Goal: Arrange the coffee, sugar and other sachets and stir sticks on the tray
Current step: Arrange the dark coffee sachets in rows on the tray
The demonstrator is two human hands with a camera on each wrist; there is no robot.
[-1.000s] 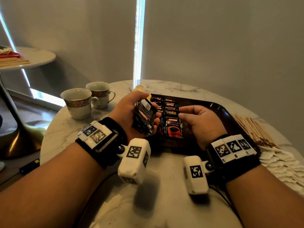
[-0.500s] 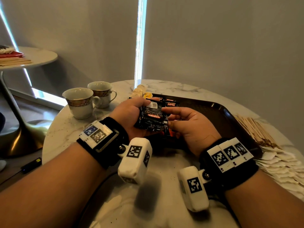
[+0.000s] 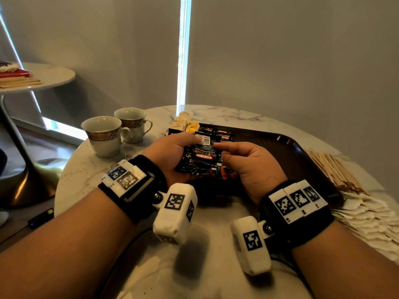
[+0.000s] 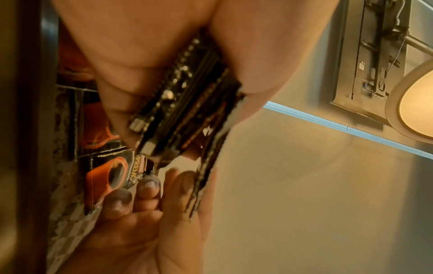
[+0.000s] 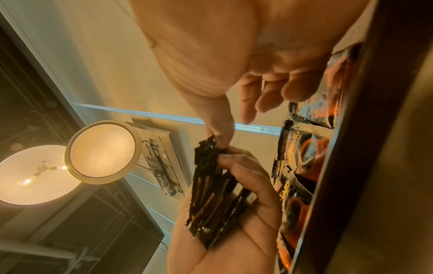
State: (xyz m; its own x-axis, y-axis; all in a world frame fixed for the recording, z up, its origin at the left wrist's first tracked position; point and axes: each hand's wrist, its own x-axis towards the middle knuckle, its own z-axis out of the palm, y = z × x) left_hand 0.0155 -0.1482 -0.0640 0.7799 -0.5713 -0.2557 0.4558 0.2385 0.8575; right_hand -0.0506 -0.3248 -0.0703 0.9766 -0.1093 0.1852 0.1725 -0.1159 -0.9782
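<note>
My left hand grips a stack of black coffee sachets just above the near end of the dark brown tray. My right hand meets it from the right. Its thumb lies on the stack's top edge and its fingers sit below, pinching the outer sachets. The right wrist view shows the thumb on the corner of the stack. More coffee sachets lie in a row on the tray. Wooden stir sticks and white sachets lie right of the tray.
Two patterned cups stand at the table's left. Cream and yellow sachets lie by the tray's far left corner. A small side table stands further left. The marble table edge curves close on the left.
My right hand has come back from the row on the tray to the stack. My left hand has tipped the stack from upright to flatter, face up.
</note>
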